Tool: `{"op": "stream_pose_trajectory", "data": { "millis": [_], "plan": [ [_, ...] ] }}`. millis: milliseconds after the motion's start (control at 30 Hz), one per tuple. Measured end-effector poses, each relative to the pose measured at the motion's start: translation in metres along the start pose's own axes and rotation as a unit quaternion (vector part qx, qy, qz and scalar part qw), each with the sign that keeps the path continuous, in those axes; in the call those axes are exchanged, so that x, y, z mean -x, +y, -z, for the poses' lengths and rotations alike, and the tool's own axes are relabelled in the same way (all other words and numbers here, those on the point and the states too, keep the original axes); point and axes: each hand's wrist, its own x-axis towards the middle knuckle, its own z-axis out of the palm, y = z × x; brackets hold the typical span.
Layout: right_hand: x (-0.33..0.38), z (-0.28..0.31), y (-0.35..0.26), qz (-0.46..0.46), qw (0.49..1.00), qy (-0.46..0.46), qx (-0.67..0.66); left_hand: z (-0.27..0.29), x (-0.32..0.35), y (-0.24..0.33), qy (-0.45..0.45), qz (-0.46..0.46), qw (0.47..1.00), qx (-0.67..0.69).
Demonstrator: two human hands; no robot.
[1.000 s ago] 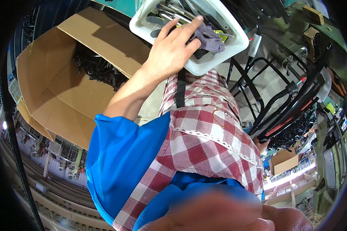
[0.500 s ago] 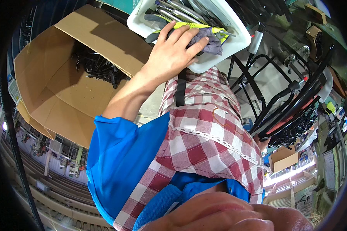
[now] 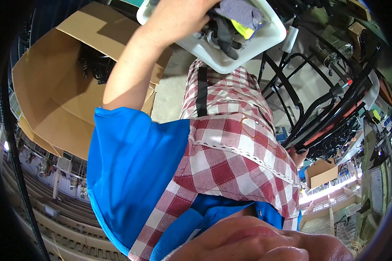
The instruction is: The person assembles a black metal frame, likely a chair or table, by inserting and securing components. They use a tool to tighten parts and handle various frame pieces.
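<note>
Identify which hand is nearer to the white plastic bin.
Left. The left hand is over the left part of the bin; the right hand is farther off, lower in the picture, at the black tubular frame.

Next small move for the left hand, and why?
I'd probably shift the left hand right and lift the grey cloth aside: it lies close by in the white bin, partly covering a yellow item. The fingertips are out of view, so any grip is unclear.
</note>
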Motion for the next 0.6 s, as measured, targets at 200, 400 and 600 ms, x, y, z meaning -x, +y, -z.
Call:
{"op": "stream_pose_trajectory", "data": {
  "millis": [200,400,600],
  "plan": [
    [-0.005,-0.001,0.0,-0.021,0.999,0.0,-0.024,0.015,-0.017,-0.01,0.047,-0.04,0.997,0.041],
    [-0.023,0.005,0.007,-0.023,1.0,0.01,-0.008,0.023,-0.033,-0.019,0.051,0.0,0.994,0.093],
    [-0.026,0.012,0.012,-0.038,0.999,0.002,-0.023,0.017,-0.036,-0.038,0.126,-0.048,0.859,0.494]
  ]
}}
